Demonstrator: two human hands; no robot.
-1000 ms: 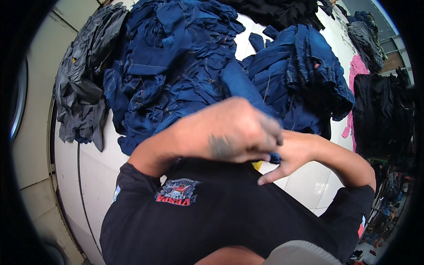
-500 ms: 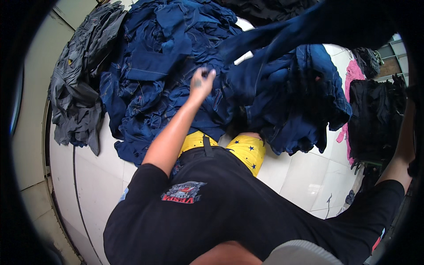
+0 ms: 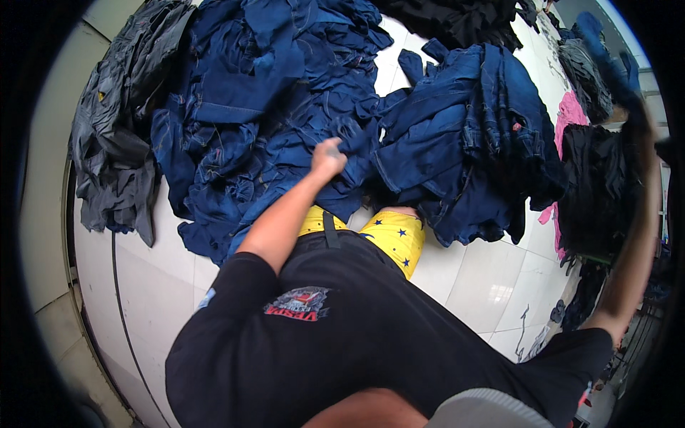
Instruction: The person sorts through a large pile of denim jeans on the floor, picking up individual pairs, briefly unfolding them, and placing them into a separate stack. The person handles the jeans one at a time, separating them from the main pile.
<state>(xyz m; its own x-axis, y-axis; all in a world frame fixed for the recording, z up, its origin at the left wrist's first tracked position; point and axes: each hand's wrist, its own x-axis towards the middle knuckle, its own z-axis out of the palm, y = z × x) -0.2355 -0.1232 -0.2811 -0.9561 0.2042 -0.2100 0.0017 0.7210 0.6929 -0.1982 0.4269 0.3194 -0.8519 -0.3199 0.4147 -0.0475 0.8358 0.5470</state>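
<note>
My left hand (image 3: 328,160) is over the near part of a big heap of dark blue denim garments (image 3: 242,100). Its fingers look curled in, and whether they pinch any cloth is hidden. Raised at the far right edge, my right hand (image 3: 643,125) is smeared by motion. It grips a blue denim garment (image 3: 603,53), which swings up at the top right, also blurred. Just right of the heap lies a second, flatter stack of blue denim garments (image 3: 449,135), several pieces laid over one another.
Grey garments (image 3: 118,121) are piled at the left. Black clothes (image 3: 457,21) lie at the far side. On the right are a pink cloth (image 3: 569,110) and a black stack (image 3: 596,185). Pale floor tiles (image 3: 471,282) show near my yellow shorts (image 3: 396,239).
The denim garment that hung across the right stack has swung away to the upper right with my raised right hand. My left hand has come slightly nearer to me.
</note>
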